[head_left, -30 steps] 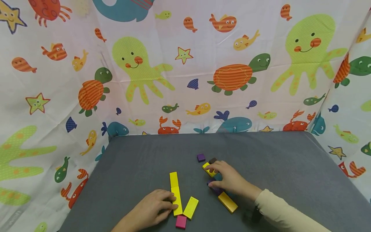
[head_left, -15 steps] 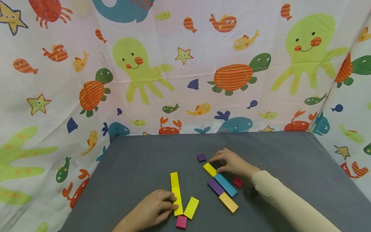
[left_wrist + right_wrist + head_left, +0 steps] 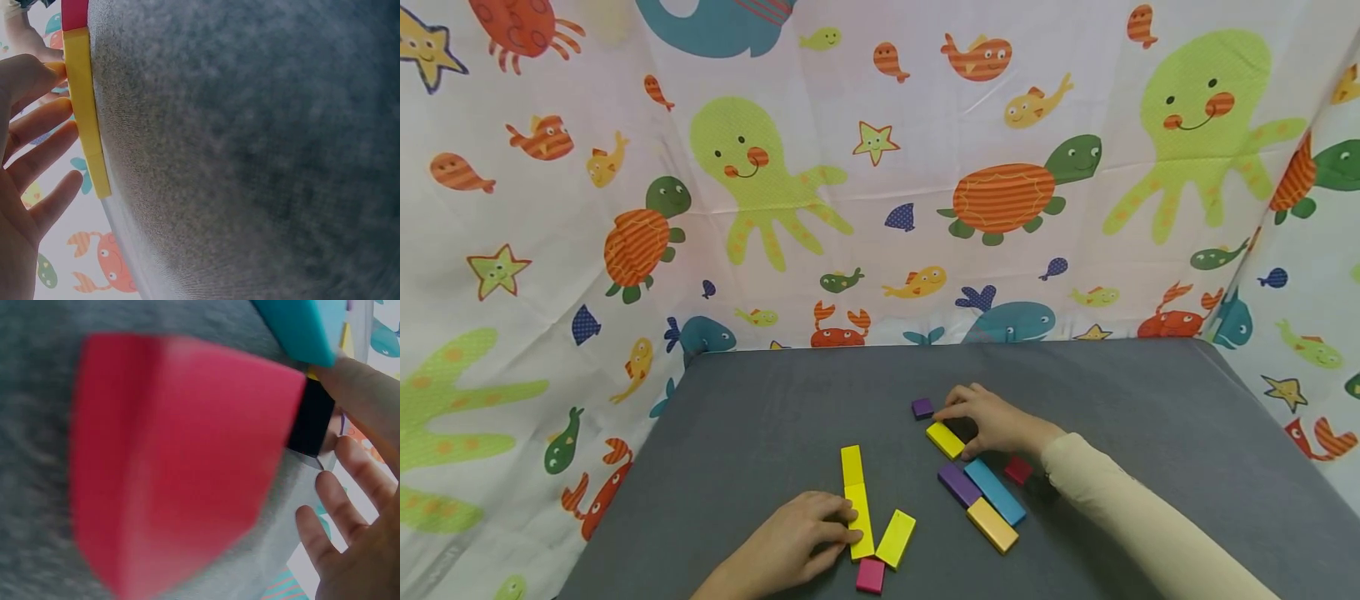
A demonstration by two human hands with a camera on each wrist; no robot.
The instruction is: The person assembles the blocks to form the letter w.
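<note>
On the grey counter (image 3: 775, 417), the left hand (image 3: 790, 546) pressed nearly straight fingers against a yellow bar (image 3: 858, 518) running twelve-to-six; the right hand (image 3: 996, 421), its grip curled, pinched a black block (image 3: 310, 419).

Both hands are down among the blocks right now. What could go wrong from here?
1. The right hand sits over a dark block, with the yellow bar and small purple cube right beside its fingers; lifting could nudge either.
2. The red block lies close under the sleeve, which could drag it or the blue bar.
3. The left hand rests against the long yellow bar; a push could skew it.
</note>
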